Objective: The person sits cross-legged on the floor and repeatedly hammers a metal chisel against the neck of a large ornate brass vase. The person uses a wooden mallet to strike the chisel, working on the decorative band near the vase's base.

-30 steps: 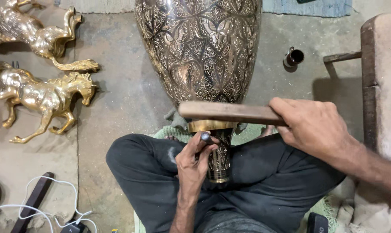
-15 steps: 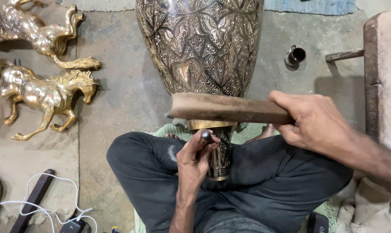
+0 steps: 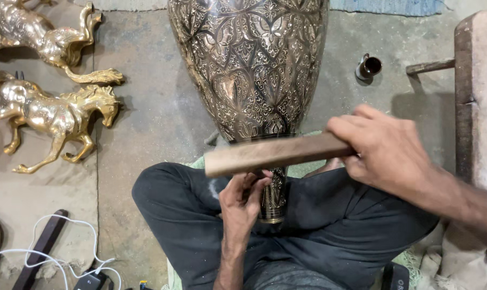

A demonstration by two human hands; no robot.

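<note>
Your right hand (image 3: 386, 153) is closed around one end of a flat wooden mallet (image 3: 276, 154), which runs crosswise to its left, just above your left hand (image 3: 243, 196). Your left hand pinches something small against the narrow neck of the engraved brass vase (image 3: 251, 64); what it holds is hidden under the mallet. The vase lies on your crossed legs, its wide body beyond both hands; two brass horse figures (image 3: 55, 110) lie well off to the left.

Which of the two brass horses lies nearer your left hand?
The lower horse, legs pointing down-frame, lies nearer the left hand; the upper horse sits farther away at the top.
</note>
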